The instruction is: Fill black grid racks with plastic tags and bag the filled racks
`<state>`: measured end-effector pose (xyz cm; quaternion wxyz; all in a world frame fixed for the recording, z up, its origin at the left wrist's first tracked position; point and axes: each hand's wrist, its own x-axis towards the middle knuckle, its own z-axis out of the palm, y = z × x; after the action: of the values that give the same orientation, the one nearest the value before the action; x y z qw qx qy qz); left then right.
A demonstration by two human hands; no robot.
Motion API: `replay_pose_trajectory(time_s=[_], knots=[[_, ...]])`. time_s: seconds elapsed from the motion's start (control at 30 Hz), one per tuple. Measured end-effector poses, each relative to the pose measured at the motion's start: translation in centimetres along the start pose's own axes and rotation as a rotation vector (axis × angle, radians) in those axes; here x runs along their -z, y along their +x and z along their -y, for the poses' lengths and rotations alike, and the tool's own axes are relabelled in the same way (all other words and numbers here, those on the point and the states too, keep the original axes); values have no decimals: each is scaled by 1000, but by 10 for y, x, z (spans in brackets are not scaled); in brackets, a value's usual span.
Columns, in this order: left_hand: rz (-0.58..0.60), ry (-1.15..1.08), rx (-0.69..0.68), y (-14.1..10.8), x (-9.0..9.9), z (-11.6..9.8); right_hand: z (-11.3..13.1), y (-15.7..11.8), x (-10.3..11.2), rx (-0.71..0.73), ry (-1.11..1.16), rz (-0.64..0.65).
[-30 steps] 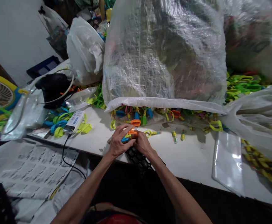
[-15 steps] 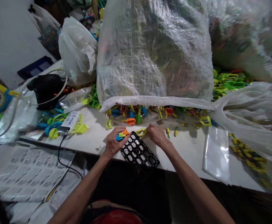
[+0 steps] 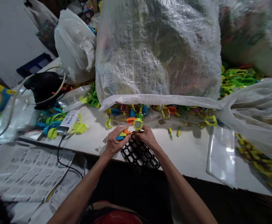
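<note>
My left hand (image 3: pixel 114 142) is closed around several small plastic pieces (image 3: pixel 124 134) in blue, yellow and orange, apparently toy watches. A yellow toy watch (image 3: pixel 138 124) with a square grey face sits upright in the pinch of my right hand (image 3: pixel 148 137), just right of the left one. Below both hands, a black plastic grid tray (image 3: pixel 139 154) juts over the table's front edge. Its top end lies partly hidden under my right hand. Two small yellow-capped tubes (image 3: pixel 170 133) lie on the table to the right.
A big translucent sack (image 3: pixel 158 53) stands behind a row of colourful plastic pieces (image 3: pixel 150 112). Clear plastic sleeves (image 3: pixel 221 155) lie at the right. Leftward are a white box-shaped device (image 3: pixel 68 122) with a black cable, more toy pieces and printed sheets (image 3: pixel 28 171).
My right hand has moved left and lifted the yellow toy watch from beside the tray, turning its face up. The left hand stays almost in place with its pieces.
</note>
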<state>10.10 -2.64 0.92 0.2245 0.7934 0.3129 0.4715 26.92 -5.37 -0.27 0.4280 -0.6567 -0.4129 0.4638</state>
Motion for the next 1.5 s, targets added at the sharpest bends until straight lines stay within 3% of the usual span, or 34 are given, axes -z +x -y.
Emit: replay_pose_trajectory(time_s=[0.17,0.3,0.4,0.53,0.63,0.73,0.9,1.03,1.13,1.23,1.37,1.43,1.5], knots=[[17,2,11,1,1,-1,3,8,0,-37,116,80],[35,-6,1,1,2,-3,-8,11,-2,-46,37,84],[50,-23,-18,0,3,-3,-11,6,-7,107,-120,72],[70,-23,-30,-2,3,-1,-3,-4,-18,322,-510,52],[69,-4,-33,-3,2,0,6,-6,-16,316,-662,88],[17,2,-16,-5,2,0,17,5,0,309,-690,201],[-39,17,16,-10,3,-4,43,49,29,263,-1063,-85],[-30,34,64,-12,2,-3,52,63,38,227,-1173,-82],[-11,41,116,-14,2,1,36,38,46,236,-1141,-210],[-8,17,108,-15,0,6,3,-7,62,219,-973,-382],[-7,11,114,-15,-2,7,-37,-49,99,52,-371,-461],[-7,19,121,-15,-2,6,-42,-53,115,-64,-80,-455],[-12,36,130,-15,0,3,-38,-52,119,-127,-6,-473]])
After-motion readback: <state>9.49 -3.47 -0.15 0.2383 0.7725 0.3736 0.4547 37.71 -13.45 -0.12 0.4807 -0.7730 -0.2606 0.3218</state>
